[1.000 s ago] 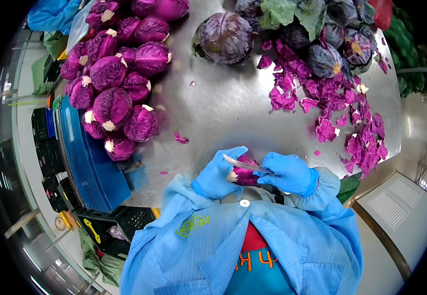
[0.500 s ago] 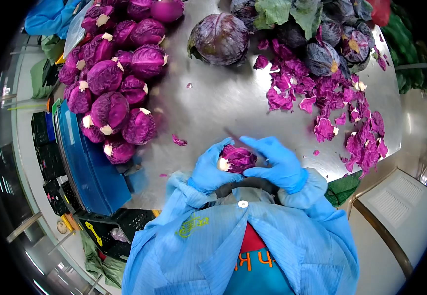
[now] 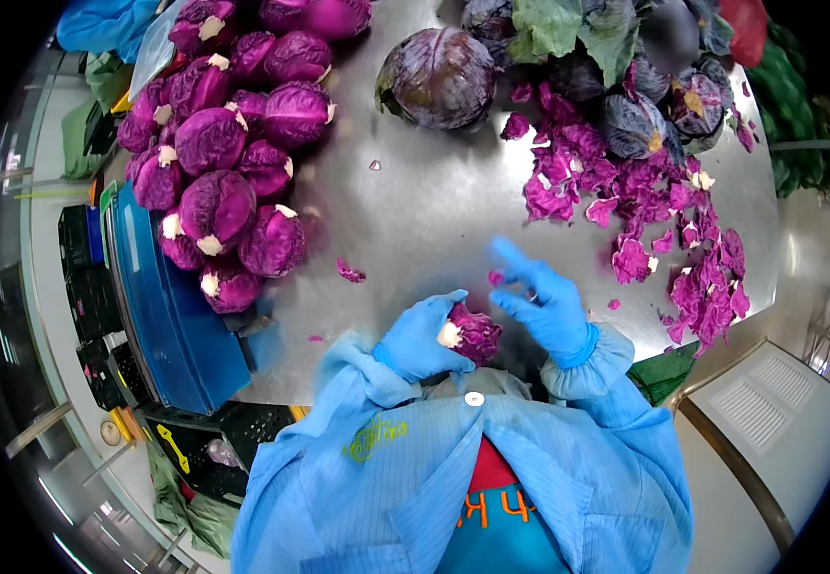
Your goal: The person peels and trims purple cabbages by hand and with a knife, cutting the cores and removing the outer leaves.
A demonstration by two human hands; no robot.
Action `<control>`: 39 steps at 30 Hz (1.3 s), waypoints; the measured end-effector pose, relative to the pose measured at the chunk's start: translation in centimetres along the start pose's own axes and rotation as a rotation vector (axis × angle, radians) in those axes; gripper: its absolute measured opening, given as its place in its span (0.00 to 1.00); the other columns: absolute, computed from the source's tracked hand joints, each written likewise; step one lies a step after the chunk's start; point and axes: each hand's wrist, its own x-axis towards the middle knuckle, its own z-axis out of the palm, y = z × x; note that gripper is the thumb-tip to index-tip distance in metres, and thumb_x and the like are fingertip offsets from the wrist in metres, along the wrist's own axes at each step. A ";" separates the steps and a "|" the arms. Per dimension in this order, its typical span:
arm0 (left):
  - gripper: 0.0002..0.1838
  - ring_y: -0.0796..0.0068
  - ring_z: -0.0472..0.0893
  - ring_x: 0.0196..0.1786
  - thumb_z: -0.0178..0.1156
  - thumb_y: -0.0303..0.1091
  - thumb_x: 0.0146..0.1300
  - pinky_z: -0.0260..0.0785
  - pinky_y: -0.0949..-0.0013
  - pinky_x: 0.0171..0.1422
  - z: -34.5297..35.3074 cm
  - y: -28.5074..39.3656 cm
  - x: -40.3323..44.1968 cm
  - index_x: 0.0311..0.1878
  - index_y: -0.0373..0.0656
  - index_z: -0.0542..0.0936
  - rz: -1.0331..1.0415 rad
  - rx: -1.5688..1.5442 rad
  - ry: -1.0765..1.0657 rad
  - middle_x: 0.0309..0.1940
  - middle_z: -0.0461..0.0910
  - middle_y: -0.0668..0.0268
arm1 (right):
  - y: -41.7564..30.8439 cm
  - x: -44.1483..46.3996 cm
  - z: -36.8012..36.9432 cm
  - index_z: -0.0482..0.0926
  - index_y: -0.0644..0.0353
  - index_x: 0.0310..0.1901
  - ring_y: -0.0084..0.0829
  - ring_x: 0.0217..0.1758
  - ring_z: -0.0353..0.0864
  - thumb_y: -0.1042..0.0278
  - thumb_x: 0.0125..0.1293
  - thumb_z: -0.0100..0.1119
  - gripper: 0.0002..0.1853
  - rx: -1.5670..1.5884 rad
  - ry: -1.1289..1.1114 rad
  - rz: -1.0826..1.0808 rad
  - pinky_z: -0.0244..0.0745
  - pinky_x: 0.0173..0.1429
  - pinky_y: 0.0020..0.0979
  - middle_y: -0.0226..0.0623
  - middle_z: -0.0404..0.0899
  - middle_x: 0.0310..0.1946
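Along the far left of the frame, saw black crates [image 3: 89, 306] stacked beside a blue container [image 3: 183, 311]. At upper left, found a heap of bright purple cabbages [image 3: 214, 142], showing pale stem ends turned various ways. Right of the heap, noted a lone purple scrap [image 3: 350, 272] lying on the steel table [image 3: 405, 220]. Low in the middle, found the blue-gloved left hand [image 3: 420, 337] clamped around a small purple cabbage [image 3: 479, 337], with the pale stem end [image 3: 449, 334] facing left. Placed that cabbage near the table's lower edge; could not tell whether resting or lifted. Toward the top centre, saw a large dark cabbage [image 3: 439, 78] on the steel. Right of the small purple cabbage, saw the blue-gloved right hand [image 3: 551, 304], apart from the left, with index finger and thumb spread and the fingertip blurred. Noted a purple fleck [image 3: 495, 277] between them; could not make out the hold of the remaining fingers. At upper right, found dark cabbages [image 3: 633, 126] heaped beside green leaves [image 3: 544, 27], with torn purple leaves [image 3: 644, 187] scattered below, trailing down the table's right side. Toward the right edge, saw green netting [image 3: 790, 105].
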 end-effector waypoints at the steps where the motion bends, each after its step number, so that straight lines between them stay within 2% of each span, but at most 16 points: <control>1: 0.52 0.66 0.72 0.65 0.80 0.30 0.36 0.65 0.65 0.69 0.1 -0.2 -0.1 0.68 0.37 0.65 0.058 -0.204 -0.012 0.63 0.72 0.56 | 0.2 0.0 0.2 0.79 0.50 0.58 0.21 0.36 0.79 0.66 0.60 0.69 0.23 0.115 0.104 0.083 0.72 0.38 0.28 0.31 0.83 0.40; 2: 0.52 0.66 0.71 0.66 0.80 0.28 0.36 0.65 0.65 0.70 0.2 -0.4 -0.2 0.69 0.38 0.65 0.113 -0.407 -0.023 0.64 0.71 0.57 | 1.8 0.3 -0.3 0.72 0.53 0.66 0.16 0.45 0.77 0.69 0.61 0.68 0.30 0.098 0.066 0.171 0.73 0.46 0.25 0.30 0.83 0.50; 5: 0.52 0.68 0.71 0.66 0.79 0.24 0.38 0.64 0.64 0.71 0.7 -0.2 -0.7 0.70 0.40 0.64 0.224 -0.844 -0.069 0.65 0.69 0.60 | 3.7 0.8 -1.5 0.70 0.60 0.66 0.19 0.54 0.76 0.70 0.63 0.66 0.30 0.431 -0.292 0.181 0.72 0.58 0.26 0.33 0.79 0.58; 7: 0.51 0.68 0.70 0.66 0.79 0.24 0.39 0.62 0.63 0.72 1.3 -0.1 -1.1 0.70 0.41 0.64 0.266 -0.978 -0.122 0.66 0.68 0.61 | 4.3 0.0 -1.1 0.67 0.67 0.67 0.27 0.66 0.69 0.65 0.63 0.67 0.33 0.818 -0.581 0.324 0.63 0.71 0.32 0.37 0.67 0.68; 9: 0.50 0.67 0.69 0.66 0.80 0.26 0.39 0.60 0.62 0.73 2.2 -1.0 -1.5 0.70 0.42 0.65 0.293 -1.010 -0.185 0.66 0.67 0.61 | 3.9 -1.6 -0.1 0.64 0.68 0.69 0.28 0.68 0.68 0.61 0.61 0.70 0.38 1.026 -0.618 0.421 0.61 0.73 0.33 0.38 0.66 0.69; 10: 0.46 0.61 0.67 0.68 0.79 0.31 0.42 0.57 0.58 0.74 2.4 -1.6 -1.6 0.68 0.43 0.68 0.399 -0.704 -0.095 0.66 0.66 0.59 | 3.9 -2.1 0.2 0.63 0.66 0.70 0.29 0.67 0.68 0.60 0.59 0.71 0.41 1.045 -0.621 0.446 0.62 0.72 0.33 0.38 0.67 0.68; 13: 0.41 0.57 0.67 0.69 0.75 0.31 0.49 0.58 0.57 0.73 1.7 -1.1 -3.1 0.69 0.44 0.70 0.494 0.015 0.034 0.67 0.65 0.57 | 4.9 -4.2 0.5 0.64 0.64 0.70 0.28 0.66 0.69 0.62 0.61 0.70 0.38 0.933 -0.655 0.471 0.63 0.71 0.33 0.37 0.68 0.68; 14: 0.36 0.51 0.67 0.67 0.72 0.37 0.54 0.58 0.54 0.72 2.1 -2.7 -2.7 0.67 0.45 0.72 0.621 -0.214 -0.019 0.66 0.67 0.54 | 6.1 -5.0 0.9 0.66 0.63 0.69 0.26 0.64 0.71 0.64 0.63 0.67 0.34 0.786 -0.674 0.490 0.64 0.70 0.32 0.37 0.70 0.66; 17: 0.37 0.51 0.67 0.68 0.71 0.37 0.55 0.57 0.54 0.72 2.1 -3.4 -2.9 0.69 0.44 0.70 0.607 -0.233 -0.072 0.65 0.69 0.53 | 6.5 -5.6 1.5 0.68 0.63 0.68 0.25 0.64 0.71 0.65 0.65 0.65 0.31 0.791 -0.646 0.577 0.65 0.70 0.30 0.35 0.72 0.64; 21: 0.39 0.49 0.71 0.65 0.68 0.36 0.58 0.67 0.56 0.66 2.9 -4.1 -3.6 0.72 0.42 0.63 0.589 0.057 -0.007 0.65 0.69 0.51 | 7.2 -6.3 2.0 0.73 0.62 0.64 0.24 0.62 0.72 0.63 0.67 0.63 0.25 0.692 -0.587 0.549 0.64 0.70 0.30 0.34 0.76 0.61; 24: 0.37 0.54 0.71 0.65 0.70 0.34 0.56 0.68 0.57 0.66 2.9 -4.1 -4.9 0.69 0.40 0.67 0.428 0.046 -0.083 0.65 0.70 0.54 | 6.9 -6.9 2.5 0.76 0.62 0.61 0.25 0.62 0.73 0.63 0.66 0.64 0.23 0.676 -0.571 0.600 0.64 0.71 0.30 0.35 0.76 0.61; 27: 0.33 0.57 0.73 0.62 0.72 0.32 0.53 0.69 0.59 0.64 3.8 -5.7 -5.2 0.63 0.38 0.74 0.689 -0.141 0.109 0.62 0.73 0.56 | 5.5 -6.6 2.4 0.76 0.64 0.60 0.26 0.62 0.73 0.63 0.65 0.65 0.24 0.708 -0.569 0.588 0.64 0.71 0.31 0.37 0.76 0.62; 30: 0.28 0.62 0.76 0.57 0.73 0.32 0.52 0.70 0.63 0.62 4.3 -6.2 -5.8 0.58 0.38 0.80 0.705 -0.188 0.216 0.56 0.78 0.58 | 5.0 -6.3 2.9 0.77 0.65 0.59 0.27 0.62 0.73 0.64 0.64 0.66 0.24 0.729 -0.594 0.640 0.64 0.71 0.31 0.39 0.75 0.62; 33: 0.19 0.63 0.76 0.53 0.71 0.30 0.56 0.71 0.64 0.57 4.9 -6.7 -6.5 0.51 0.39 0.82 0.654 -0.409 0.199 0.49 0.81 0.60 | 5.6 -6.4 3.9 0.77 0.67 0.58 0.27 0.62 0.74 0.62 0.66 0.64 0.23 0.735 -0.604 0.613 0.66 0.70 0.31 0.40 0.76 0.61; 36: 0.08 0.61 0.76 0.50 0.66 0.30 0.61 0.69 0.63 0.52 3.9 -7.1 -6.3 0.42 0.39 0.82 0.489 -0.364 -0.022 0.42 0.80 0.60 | 5.2 -6.3 4.2 0.77 0.68 0.58 0.28 0.61 0.75 0.61 0.67 0.62 0.23 0.767 -0.584 0.707 0.68 0.69 0.31 0.41 0.77 0.60; 39: 0.05 0.60 0.75 0.45 0.62 0.31 0.64 0.67 0.61 0.49 4.2 -5.5 -6.9 0.36 0.40 0.78 0.451 -0.178 0.226 0.37 0.78 0.60 | 5.1 -6.1 4.3 0.77 0.69 0.58 0.27 0.60 0.76 0.60 0.68 0.61 0.23 0.749 -0.588 0.700 0.68 0.68 0.31 0.40 0.78 0.59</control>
